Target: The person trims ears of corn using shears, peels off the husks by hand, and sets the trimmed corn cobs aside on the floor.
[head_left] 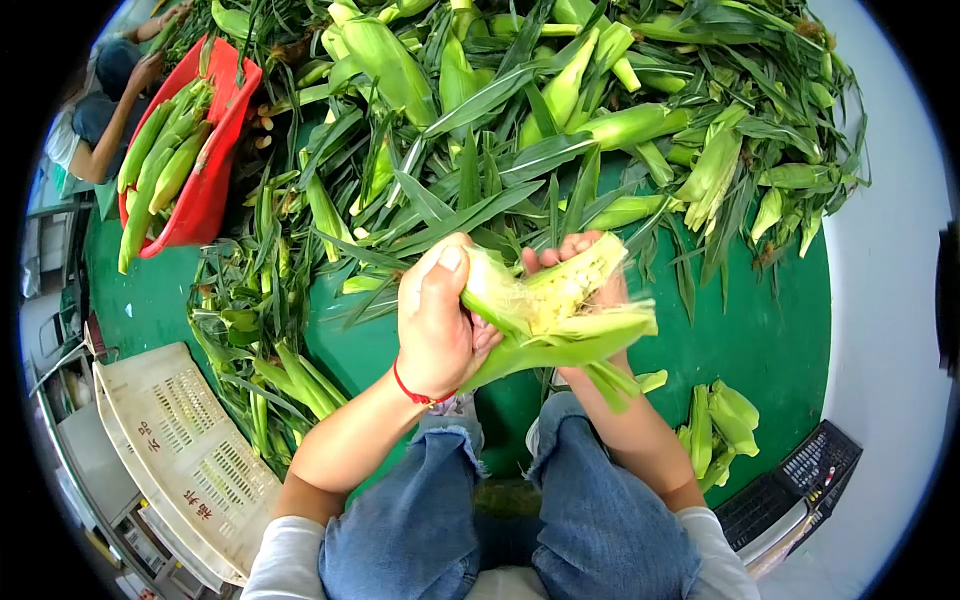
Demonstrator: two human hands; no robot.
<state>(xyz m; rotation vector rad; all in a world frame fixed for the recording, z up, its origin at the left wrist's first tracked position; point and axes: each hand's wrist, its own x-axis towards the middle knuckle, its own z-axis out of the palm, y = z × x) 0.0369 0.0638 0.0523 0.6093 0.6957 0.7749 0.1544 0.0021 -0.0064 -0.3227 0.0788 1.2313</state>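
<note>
Between my two hands is an ear of corn [556, 305], its green husk partly peeled so that pale kernels and loose silk show. My left hand [432, 325], with a red cord on the wrist, is closed around the husk at the ear's left side, thumb on top. Behind the ear, my right hand [603, 288] is closed on its right part; some curled fingertips show above, and the rest of that hand is hidden by the husk. Peeled husk leaves hang down at the lower right of the ear.
Beyond my hands lies a big heap of unhusked corn [480, 110] with long leaves. A red basket [228, 130] holding ears stands at left, near another person [100, 115]. A cream plastic crate [190, 440] is at lower left; husks [722, 425] and a black crate [800, 475] are right.
</note>
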